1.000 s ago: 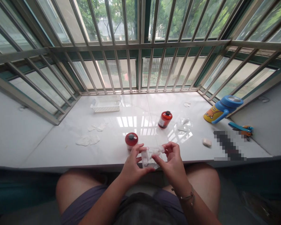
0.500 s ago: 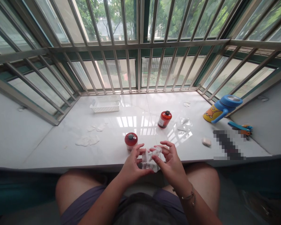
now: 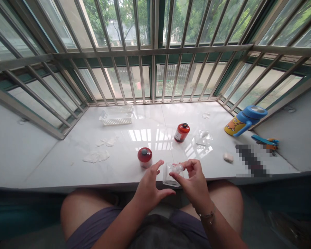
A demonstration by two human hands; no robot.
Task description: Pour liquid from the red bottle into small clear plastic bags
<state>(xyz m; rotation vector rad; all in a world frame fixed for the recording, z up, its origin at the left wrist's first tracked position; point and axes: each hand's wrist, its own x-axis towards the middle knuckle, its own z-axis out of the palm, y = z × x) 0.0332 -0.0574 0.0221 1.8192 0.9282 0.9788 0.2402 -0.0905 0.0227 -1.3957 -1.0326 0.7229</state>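
My right hand [image 3: 196,178] pinches a small clear plastic package [image 3: 169,179] between thumb and fingers, over the front edge of the white counter. Its exact kind and what is inside, if anything, I cannot make out. To its left, my left hand [image 3: 149,185] is open, thumb and fingers spread apart, with a small gap to the plastic. Just beyond the left fingers stands a dark red bottle [image 3: 145,158] with a black cap. A second red bottle [image 3: 182,133] with a white label stands farther back.
A white perforated basket [image 3: 118,119] sits back left. Crumpled white tissue [image 3: 96,156] lies on the left. Another clear plastic piece [image 3: 203,138] lies right of centre. Toward the right are a whitish block [image 3: 228,157] and a blue-and-yellow flask [image 3: 242,122]. Metal bars [image 3: 155,52] line the window.
My left hand has let go of the clear plastic package and opened beside it. My right hand still holds the package, which has shifted slightly right and turned.
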